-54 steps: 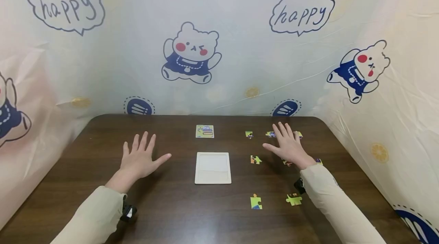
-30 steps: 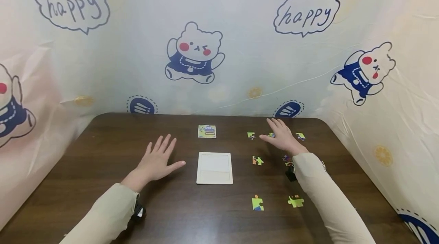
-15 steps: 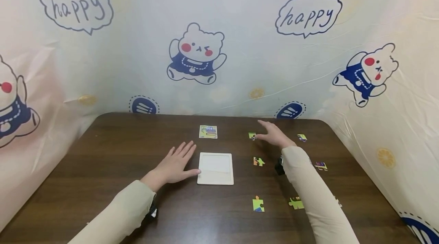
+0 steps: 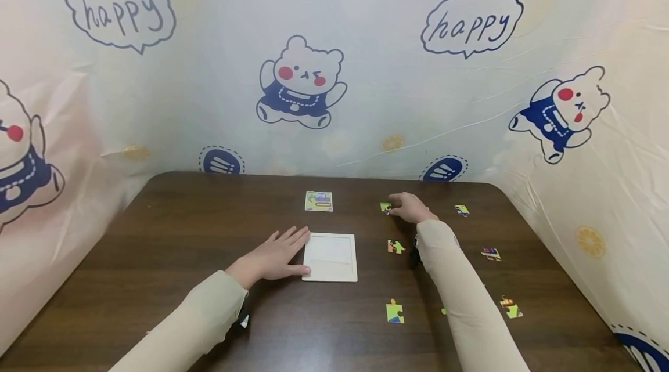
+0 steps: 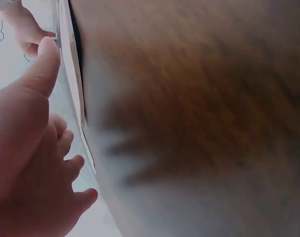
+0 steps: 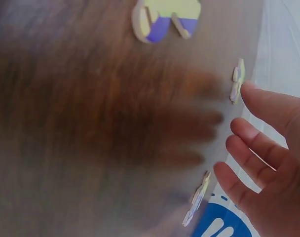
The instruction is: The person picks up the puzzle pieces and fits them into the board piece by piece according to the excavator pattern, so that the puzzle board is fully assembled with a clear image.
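My left hand lies with straight fingers along the left edge of a white square puzzle tray. In the left wrist view the tray's rim shows beyond the fingers. Over the back right of the table my right hand reaches with its fingertips at a green jigsaw piece. In the right wrist view its fingers are spread and loosely bent, with the thumb tip right by a jigsaw piece. Nothing is gripped there.
A small picture card lies behind the tray. Other jigsaw pieces are spread on the right: an orange-green one, a green one, a purple one, one at the back and one in front. My right sleeve covers part of another.
My left hand has moved right and come to the tray's left edge. The right hand has moved left and lower, to the back left jigsaw piece. The head view has shifted slightly.
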Motion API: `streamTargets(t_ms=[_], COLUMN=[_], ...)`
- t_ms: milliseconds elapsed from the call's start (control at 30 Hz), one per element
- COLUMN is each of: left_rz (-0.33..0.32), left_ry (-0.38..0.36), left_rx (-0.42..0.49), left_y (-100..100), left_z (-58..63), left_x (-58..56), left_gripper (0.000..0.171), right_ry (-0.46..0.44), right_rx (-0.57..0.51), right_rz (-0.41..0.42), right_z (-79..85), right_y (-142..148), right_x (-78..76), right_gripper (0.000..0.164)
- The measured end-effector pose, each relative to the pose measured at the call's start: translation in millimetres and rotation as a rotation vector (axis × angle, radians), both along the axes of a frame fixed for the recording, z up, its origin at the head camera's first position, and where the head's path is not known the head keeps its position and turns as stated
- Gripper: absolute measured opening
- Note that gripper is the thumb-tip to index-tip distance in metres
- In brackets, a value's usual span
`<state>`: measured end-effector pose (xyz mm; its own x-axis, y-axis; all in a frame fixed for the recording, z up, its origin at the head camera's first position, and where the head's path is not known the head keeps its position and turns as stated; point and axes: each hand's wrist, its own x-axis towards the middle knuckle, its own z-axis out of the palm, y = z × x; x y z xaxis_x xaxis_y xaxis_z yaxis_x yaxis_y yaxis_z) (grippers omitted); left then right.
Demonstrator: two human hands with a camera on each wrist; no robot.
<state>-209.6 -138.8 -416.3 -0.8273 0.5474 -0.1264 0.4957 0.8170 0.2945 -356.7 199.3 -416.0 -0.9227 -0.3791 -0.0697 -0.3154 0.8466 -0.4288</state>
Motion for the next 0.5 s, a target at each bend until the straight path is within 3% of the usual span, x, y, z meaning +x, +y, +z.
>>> streamTargets(t_ms=[200, 500], left_rz=[-0.014, 0.024], left_ry=[-0.038, -0.052], left_rx=[-0.035, -0.079], left_y=[3.5, 7.4], left_z=[-1.0, 1.4], left_x=[1.0, 3.5], left_gripper=[0.079, 0.080], right_ry=[0.033, 0.081], right_rx=[0.060, 0.068], right_rz=[0.002, -0.034], right_z=[-2.8, -9.0], right_y=[-3.7, -2.0], right_x=[-2.5, -7.3], right_gripper=[0.040, 0.029])
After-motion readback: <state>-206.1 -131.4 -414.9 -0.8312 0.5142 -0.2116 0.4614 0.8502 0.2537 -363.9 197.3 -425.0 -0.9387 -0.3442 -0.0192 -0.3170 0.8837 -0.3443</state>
